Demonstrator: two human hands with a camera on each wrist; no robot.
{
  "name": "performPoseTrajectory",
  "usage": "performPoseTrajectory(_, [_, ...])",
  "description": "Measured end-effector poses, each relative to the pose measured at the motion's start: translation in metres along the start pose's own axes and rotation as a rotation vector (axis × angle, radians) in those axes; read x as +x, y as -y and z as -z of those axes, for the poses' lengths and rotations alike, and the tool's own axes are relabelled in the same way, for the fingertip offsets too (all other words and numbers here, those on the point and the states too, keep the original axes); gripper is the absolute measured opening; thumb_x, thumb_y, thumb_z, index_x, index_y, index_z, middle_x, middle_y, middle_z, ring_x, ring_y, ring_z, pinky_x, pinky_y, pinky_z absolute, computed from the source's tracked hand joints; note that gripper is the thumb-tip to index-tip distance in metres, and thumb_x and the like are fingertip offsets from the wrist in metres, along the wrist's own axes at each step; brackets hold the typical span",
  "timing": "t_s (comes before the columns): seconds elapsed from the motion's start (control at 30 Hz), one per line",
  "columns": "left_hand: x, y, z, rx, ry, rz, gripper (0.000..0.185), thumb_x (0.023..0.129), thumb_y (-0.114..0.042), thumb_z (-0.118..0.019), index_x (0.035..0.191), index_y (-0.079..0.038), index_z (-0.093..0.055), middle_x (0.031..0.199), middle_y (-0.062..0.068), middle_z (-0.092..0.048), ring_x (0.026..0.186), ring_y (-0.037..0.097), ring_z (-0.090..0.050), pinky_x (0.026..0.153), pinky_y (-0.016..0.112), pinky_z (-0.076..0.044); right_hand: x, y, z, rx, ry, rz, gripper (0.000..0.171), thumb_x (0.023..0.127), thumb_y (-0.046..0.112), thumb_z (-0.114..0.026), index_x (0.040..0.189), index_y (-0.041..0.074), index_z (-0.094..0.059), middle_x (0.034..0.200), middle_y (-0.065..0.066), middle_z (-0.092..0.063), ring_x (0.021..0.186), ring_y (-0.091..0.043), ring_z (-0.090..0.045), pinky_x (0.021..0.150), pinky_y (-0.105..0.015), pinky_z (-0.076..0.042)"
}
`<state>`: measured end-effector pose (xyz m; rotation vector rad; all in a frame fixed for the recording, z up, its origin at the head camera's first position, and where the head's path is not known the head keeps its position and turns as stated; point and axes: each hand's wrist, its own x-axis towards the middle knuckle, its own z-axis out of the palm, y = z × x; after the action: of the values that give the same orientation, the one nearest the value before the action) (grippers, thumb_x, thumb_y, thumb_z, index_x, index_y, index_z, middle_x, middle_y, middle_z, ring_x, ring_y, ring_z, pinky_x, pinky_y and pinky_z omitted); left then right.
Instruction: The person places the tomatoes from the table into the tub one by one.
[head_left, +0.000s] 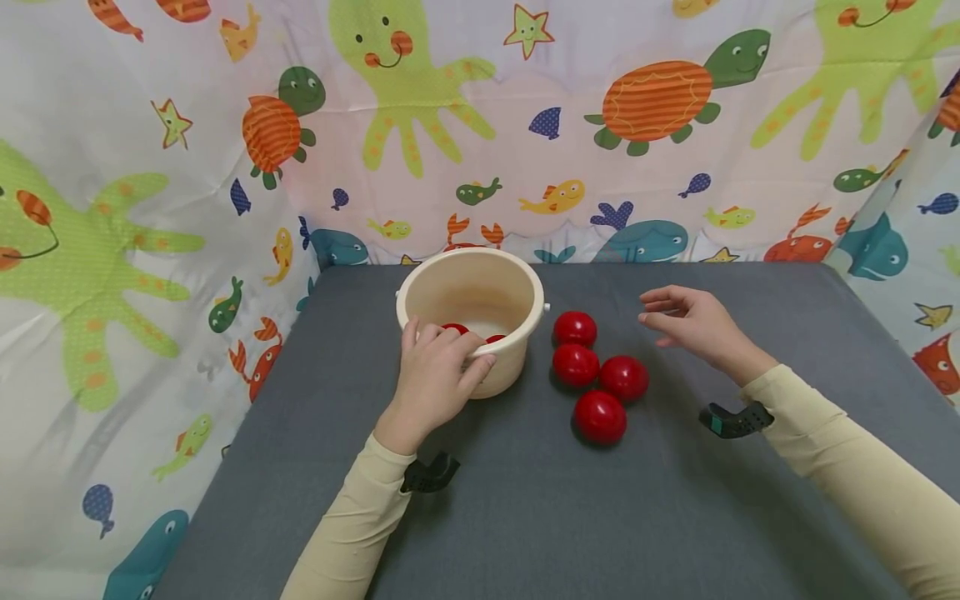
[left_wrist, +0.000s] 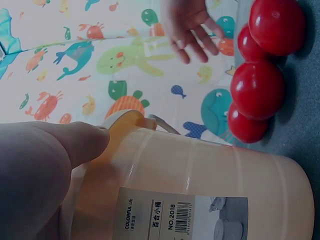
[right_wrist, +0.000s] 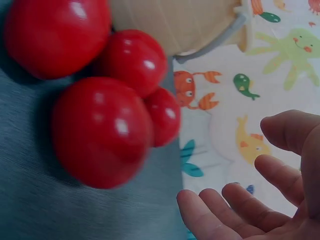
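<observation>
A cream plastic bucket (head_left: 504,373) stands upright on the grey table. My left hand (head_left: 435,375) grips its near rim, thumb outside and fingers over the edge into it. Inside, parts of red round things (head_left: 454,328) show past the fingers; the rest is hidden. To the right of the bucket, several shiny red balls (head_left: 600,417), smooth and slightly uneven like apples or tomatoes, sit in a close cluster. My right hand (head_left: 697,325) hovers right of the cluster with nothing in it, fingers loosely spread. A paper label (left_wrist: 155,215) is on the bucket's side in the left wrist view.
The grey table (head_left: 517,517) runs back to a cloth backdrop (head_left: 480,100) printed with sea animals, which rises behind it and along both sides. A thin grey handle (right_wrist: 212,47) hangs along the bucket's side. Each wrist wears a black band (head_left: 738,421).
</observation>
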<state>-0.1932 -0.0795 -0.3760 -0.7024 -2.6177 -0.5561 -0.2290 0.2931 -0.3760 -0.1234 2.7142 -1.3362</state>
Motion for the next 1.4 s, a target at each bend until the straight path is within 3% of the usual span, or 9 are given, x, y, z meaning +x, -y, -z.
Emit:
performPoseTrajectory(0.1, [0.0, 0.001, 0.0, 0.005, -0.002, -0.003, 0.019, 0.095, -0.034, -0.07, 0.104, -0.018, -0.076, 0.099, 0.003, -0.076, 0.099, 0.03, -0.057, 0.116, 0.07, -0.021, -0.003, -0.009, -0.009, 0.021, 0.029, -0.008, 0.05, 0.101, 0.03, -0.064, 0.141, 0.001, -0.053, 0.139, -0.026, -0.059, 0.087, 0.002, -0.066, 0.076, -0.027, -0.062])
performPoseTrajectory(0.33, [0.001, 0.001, 0.0, 0.011, 0.001, -0.004, 0.019, 0.096, -0.034, -0.069, 0.105, -0.018, -0.076, 0.099, 0.003, -0.076, 0.099, 0.029, -0.057, 0.117, 0.07, -0.021, -0.007, -0.025, -0.027, 0.032, 0.077, -0.009, 0.049, 0.1, 0.025, -0.064, 0.14, -0.001, -0.054, 0.137, -0.028, -0.06, 0.105, -0.027, -0.068, 0.078, -0.034, -0.063])
performPoseTrajectory(0.8, [0.001, 0.002, -0.002, 0.009, 0.0, -0.001, 0.019, 0.095, -0.034, -0.069, 0.104, -0.018, -0.075, 0.099, 0.002, -0.076, 0.099, 0.029, -0.056, 0.117, 0.069, -0.02, -0.012, -0.042, -0.048, 0.035, 0.131, 0.01, 0.045, 0.098, 0.023, -0.065, 0.136, 0.001, -0.059, 0.13, -0.027, -0.062, 0.098, -0.024, -0.066, 0.073, -0.033, -0.063])
performPoseTrajectory(1.4, [0.0, 0.001, -0.001, 0.001, 0.019, 0.011, 0.019, 0.095, -0.034, -0.069, 0.104, -0.018, -0.075, 0.1, 0.003, -0.076, 0.1, 0.03, -0.056, 0.117, 0.069, -0.02, -0.008, -0.042, -0.055, 0.033, 0.111, -0.012, 0.044, 0.099, 0.023, -0.063, 0.136, 0.002, -0.059, 0.126, -0.025, -0.063, 0.094, -0.024, -0.063, 0.068, -0.032, -0.061])
